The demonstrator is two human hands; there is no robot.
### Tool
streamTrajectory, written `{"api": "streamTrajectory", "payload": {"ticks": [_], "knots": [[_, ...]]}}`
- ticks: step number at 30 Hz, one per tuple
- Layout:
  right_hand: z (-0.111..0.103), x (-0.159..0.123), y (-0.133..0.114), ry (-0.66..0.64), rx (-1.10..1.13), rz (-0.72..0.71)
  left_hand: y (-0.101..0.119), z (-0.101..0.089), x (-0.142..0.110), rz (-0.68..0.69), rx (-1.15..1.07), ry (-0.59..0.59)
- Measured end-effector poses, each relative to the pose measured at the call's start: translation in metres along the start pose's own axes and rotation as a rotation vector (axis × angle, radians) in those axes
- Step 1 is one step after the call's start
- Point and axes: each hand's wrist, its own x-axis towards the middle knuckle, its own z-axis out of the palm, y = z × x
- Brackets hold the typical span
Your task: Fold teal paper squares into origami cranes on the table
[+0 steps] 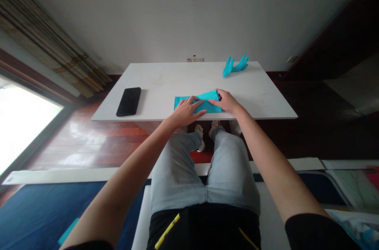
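A turquoise sheet of folded paper (211,107) lies near the front edge of the white table. My left hand (187,110) rests on the paper's left half, its fingers spread and pressing down. At the right end, my right hand (226,101) pinches the paper's upper layer between thumb and fingers, and that edge is slightly raised. The tips of the right fingers are partly hidden behind the paper. Toward the back right of the table stand folded turquoise paper figures (235,66) with pointed tips, close together.
A black phone or tablet (129,101) lies on the left of the white table (166,78). My legs (177,171) are under the front edge. Behind the table is a wall with sockets (195,60). A small turquoise piece (68,231) lies on the blue surface at lower left.
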Motion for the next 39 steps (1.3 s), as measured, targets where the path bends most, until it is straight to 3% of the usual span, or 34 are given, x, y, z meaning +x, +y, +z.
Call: {"api": "streamTrajectory", "payload": {"ticks": [10,15,21,27,30,32,35,39], "knots": [[0.003,0.005,0.016,-0.043,0.115,0.003,-0.005,0.004,0.002,-0.021,0.05,-0.012],[0.004,0.006,0.023,-0.038,0.166,0.02,-0.006,0.008,0.008,-0.175,0.013,0.095],[0.004,0.007,0.025,-0.038,0.223,0.019,-0.043,-0.005,0.004,-0.328,-0.084,0.103],[0.0,0.01,0.027,0.026,0.284,-0.02,-0.068,-0.009,-0.008,-0.426,-0.082,0.229],[-0.003,0.011,0.028,0.108,0.352,-0.008,-0.077,-0.005,-0.008,-0.437,-0.294,0.373],[-0.003,0.013,0.028,0.145,0.384,0.004,-0.084,-0.002,-0.008,-0.414,-0.592,0.453],[-0.003,0.013,0.028,0.152,0.402,0.012,-0.09,-0.001,-0.008,-0.324,-1.036,0.452],[-0.001,0.011,0.024,0.134,0.417,0.025,-0.085,-0.001,-0.006,-0.28,-1.126,0.438]]}}
